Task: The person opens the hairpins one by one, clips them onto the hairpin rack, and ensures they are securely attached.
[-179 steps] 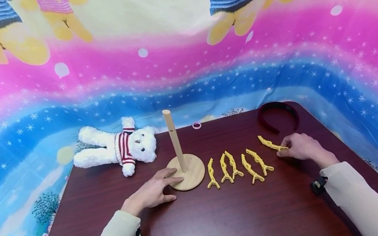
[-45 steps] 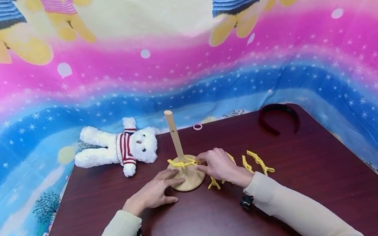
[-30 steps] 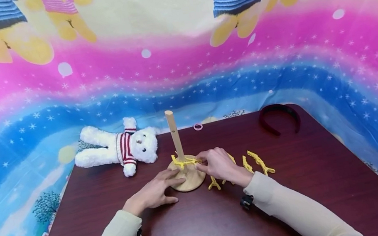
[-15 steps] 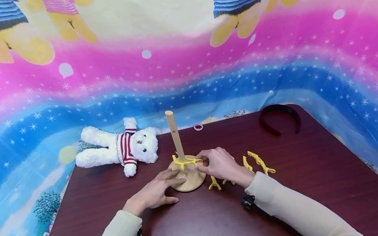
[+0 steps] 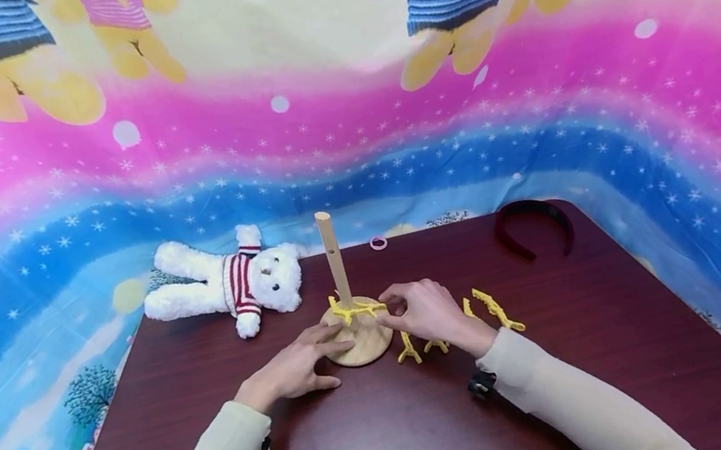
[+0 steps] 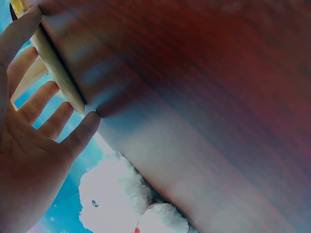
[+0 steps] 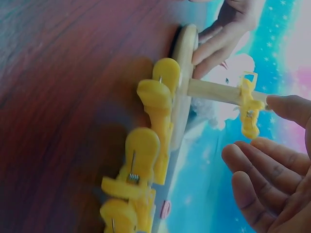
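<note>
A wooden stand has a round base (image 5: 374,345) and an upright post (image 5: 338,273). Clamped across the lower post is a yellow alligator hair clip (image 5: 354,311), its handles pointing right. My right hand (image 5: 428,313) is just right of that clip. In the right wrist view its thumb tip is at one handle, while the other fingers are spread below, not pinching. My left hand (image 5: 287,366) rests its extended fingers on the base's left side. Several more yellow hair clips (image 7: 158,94) lie on the table right of the stand, partly hidden by my right hand in the head view.
A white teddy bear (image 5: 239,282) in a striped sweater lies back left on the dark table (image 5: 399,443). A pink hair tie (image 5: 378,243) is at the back edge, a dark red headband (image 5: 529,205) at back right. A printed curtain (image 5: 344,131) surrounds the table's back and sides.
My right hand has brought a hair clip from the far right to the post, where it was clamped on. Just now the fingers have loosened and shifted slightly right. The left hand stayed put.
</note>
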Tool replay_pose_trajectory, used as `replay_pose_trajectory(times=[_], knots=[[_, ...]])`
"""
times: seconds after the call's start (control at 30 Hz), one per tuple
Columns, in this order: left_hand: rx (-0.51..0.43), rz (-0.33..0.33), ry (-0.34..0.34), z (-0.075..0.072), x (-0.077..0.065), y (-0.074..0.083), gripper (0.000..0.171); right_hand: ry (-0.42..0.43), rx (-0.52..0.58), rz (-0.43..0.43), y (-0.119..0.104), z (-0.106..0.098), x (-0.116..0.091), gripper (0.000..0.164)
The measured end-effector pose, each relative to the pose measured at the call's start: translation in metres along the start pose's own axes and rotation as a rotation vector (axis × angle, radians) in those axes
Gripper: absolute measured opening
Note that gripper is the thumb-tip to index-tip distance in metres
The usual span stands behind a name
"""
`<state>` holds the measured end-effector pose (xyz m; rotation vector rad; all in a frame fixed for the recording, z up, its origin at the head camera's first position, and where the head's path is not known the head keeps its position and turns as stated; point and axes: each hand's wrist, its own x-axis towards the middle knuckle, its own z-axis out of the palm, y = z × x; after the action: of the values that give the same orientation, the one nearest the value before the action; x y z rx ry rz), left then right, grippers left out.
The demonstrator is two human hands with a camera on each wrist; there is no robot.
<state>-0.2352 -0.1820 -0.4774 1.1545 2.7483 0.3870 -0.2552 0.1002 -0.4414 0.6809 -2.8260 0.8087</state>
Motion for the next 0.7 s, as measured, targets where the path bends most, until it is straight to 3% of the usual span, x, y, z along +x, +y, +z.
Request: replay_pose_trajectory(times=[0.7], knots=[[0.002, -0.003, 0.004, 0.001, 0.000, -0.001, 0.063, 0.040, 0.058, 0.093, 0.034, -0.050, -0.029, 0.028]])
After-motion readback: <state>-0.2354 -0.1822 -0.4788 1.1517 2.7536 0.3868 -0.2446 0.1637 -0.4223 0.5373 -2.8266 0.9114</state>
